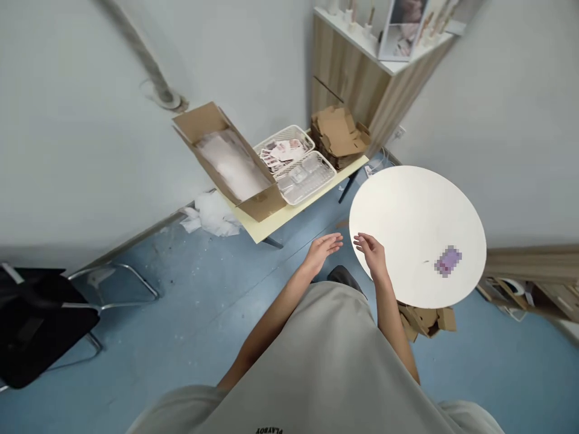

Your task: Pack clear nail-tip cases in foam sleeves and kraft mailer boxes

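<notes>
My left hand [322, 250] is raised in front of my body over the blue floor, its fingers stretched out and holding nothing. Facing it, my right hand [371, 250] hovers at the left edge of the round white table [407, 211], also with fingers apart and nothing in them. A gap separates the two hands. On the right part of the round table lies a blurred purple item [448, 261], away from both hands.
A yellow table [262, 229] ahead holds an open carton [257, 205], two white baskets [301, 199] and stacked flat cardboard boxes [339, 132]. A black chair [40, 325] stands left. Cardboard [427, 319] lies below the round table. Behind is a wooden cabinet [350, 66].
</notes>
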### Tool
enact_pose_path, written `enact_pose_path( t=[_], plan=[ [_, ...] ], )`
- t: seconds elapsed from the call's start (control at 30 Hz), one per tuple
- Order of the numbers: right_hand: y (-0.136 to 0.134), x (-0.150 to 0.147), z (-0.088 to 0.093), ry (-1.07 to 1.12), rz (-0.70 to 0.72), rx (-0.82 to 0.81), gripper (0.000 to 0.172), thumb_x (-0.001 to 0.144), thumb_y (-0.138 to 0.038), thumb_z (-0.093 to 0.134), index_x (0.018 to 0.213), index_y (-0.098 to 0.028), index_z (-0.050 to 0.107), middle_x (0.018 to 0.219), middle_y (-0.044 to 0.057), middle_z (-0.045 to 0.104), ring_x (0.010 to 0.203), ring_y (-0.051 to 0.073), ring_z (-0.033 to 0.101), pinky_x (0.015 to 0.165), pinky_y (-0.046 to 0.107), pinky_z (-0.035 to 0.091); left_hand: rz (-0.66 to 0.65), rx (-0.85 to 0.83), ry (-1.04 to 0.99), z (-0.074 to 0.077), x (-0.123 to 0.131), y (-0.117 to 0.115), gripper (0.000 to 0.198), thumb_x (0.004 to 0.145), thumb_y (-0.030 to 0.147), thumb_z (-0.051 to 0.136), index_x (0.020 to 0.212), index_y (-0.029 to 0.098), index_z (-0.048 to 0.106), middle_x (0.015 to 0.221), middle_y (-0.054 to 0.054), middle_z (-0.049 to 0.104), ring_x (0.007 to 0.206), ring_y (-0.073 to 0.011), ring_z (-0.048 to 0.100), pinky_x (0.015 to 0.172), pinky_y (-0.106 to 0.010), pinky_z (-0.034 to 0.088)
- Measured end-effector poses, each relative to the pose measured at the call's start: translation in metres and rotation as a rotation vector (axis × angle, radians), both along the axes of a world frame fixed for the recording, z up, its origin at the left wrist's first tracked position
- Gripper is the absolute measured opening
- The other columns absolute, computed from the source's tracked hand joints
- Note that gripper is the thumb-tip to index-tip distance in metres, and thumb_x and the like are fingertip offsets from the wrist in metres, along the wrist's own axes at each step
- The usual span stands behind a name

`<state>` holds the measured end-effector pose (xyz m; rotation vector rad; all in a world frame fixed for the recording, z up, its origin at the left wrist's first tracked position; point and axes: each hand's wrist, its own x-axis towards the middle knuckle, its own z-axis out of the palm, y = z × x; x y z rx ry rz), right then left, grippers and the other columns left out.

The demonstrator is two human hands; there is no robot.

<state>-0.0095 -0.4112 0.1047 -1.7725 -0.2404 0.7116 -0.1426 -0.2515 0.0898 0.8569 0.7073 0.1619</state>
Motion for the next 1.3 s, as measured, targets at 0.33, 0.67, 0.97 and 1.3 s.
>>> enact_pose_path(
  t=[0.33, 0.67, 0.97, 1.3],
  plan=[
    [0.126, 0.006, -0.013, -0.060, 0.332, 0.000, 0.056, 0.094, -0.071, 0.074, 0.123, -0.023, 0.079, 0.129, 0.016, 0.084, 0.118, 0.034, 0.082, 0.108, 0.051, 0.067, 0.299, -0.017, 0.019, -0.009, -0.023, 0.086, 0.035, 0.099, 0.039, 0.078, 0.126, 0.018, 0.084, 0.138, -0.017, 0.082, 0.121, -0.0259, 0.081, 0.117, -0.043, 0.058],
    [0.237, 0.085, -0.039, -0.149, 0.568, -0.080, 0.036, 0.103, -0.052, 0.069, 0.123, -0.023, 0.080, 0.131, 0.011, 0.085, 0.120, 0.031, 0.080, 0.118, 0.049, 0.060, 0.357, 0.090, 0.207, -0.024, 0.049, 0.152, 0.045, 0.104, 0.042, 0.073, 0.145, 0.022, 0.072, 0.165, -0.016, 0.065, 0.143, -0.0292, 0.071, 0.119, -0.045, 0.060],
    [0.354, 0.149, -0.068, -0.539, 0.985, -0.283, 0.048, 0.100, -0.017, 0.066, 0.149, -0.014, 0.071, 0.156, 0.020, 0.070, 0.149, 0.035, 0.063, 0.130, 0.053, 0.049, 0.573, 0.013, 0.374, -0.041, 0.121, 0.197, 0.051, 0.097, 0.025, 0.073, 0.148, 0.019, 0.067, 0.178, -0.019, 0.049, 0.164, -0.0320, 0.050, 0.126, -0.044, 0.053],
    [0.420, 0.151, -0.086, -0.930, 1.520, -0.383, 0.061, 0.093, -0.001, 0.069, 0.154, -0.012, 0.063, 0.176, 0.026, 0.049, 0.165, 0.039, 0.045, 0.128, 0.058, 0.047, 0.686, -0.091, 0.407, -0.048, 0.130, 0.213, 0.041, 0.089, 0.024, 0.082, 0.128, 0.019, 0.072, 0.169, -0.018, 0.058, 0.155, -0.0330, 0.057, 0.125, -0.048, 0.053]
  ],
)
